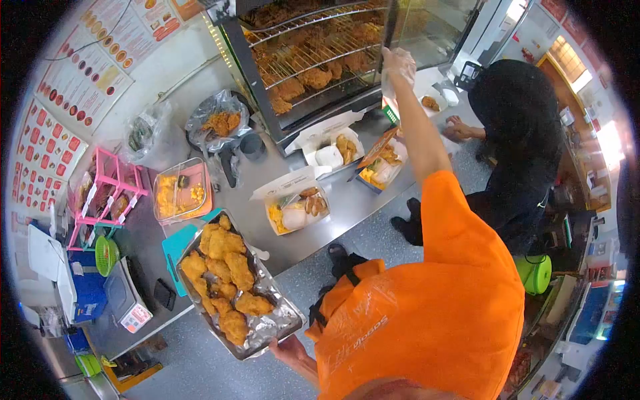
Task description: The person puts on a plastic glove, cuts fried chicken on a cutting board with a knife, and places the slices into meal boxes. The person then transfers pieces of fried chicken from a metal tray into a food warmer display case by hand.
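My left hand (288,349) grips the lower edge of a foil-lined metal tray (285,317). Several pieces of golden fried chicken (230,248) lie on the tray, mostly toward its far side. With a clear plastic glove on, my right hand (399,65) reaches out and holds the edge of the glass door (430,30) of a warming cabinet (263,100). The door stands swung outward. Inside the cabinet, fried chicken (316,78) sits on wire racks.
Open meal boxes (297,203) with rice and chicken stand on the steel counter (243,193). A container of corn (180,190), a foil-lined bowl (223,120) and a pink rack (110,183) are at the left. A co-worker in black (510,133) stands close at the right.
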`<action>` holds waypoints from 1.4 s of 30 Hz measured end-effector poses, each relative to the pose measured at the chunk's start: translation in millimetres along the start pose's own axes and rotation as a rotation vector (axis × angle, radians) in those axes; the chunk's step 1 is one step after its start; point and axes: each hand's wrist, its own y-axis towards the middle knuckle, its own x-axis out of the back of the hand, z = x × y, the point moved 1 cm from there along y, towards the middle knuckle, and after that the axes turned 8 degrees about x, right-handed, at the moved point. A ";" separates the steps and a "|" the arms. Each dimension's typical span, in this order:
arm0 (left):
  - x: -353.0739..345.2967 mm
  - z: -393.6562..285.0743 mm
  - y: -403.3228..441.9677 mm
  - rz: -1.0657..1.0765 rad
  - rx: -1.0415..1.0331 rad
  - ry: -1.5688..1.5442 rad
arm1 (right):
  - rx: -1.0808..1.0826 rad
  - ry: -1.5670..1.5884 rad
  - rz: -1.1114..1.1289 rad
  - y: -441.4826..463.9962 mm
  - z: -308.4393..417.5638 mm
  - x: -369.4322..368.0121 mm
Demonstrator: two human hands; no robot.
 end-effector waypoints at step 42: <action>-48.0 -21.6 58.7 -0.038 -0.076 -0.067 | -0.012 1.606 0.138 -9.9 94.0 78.9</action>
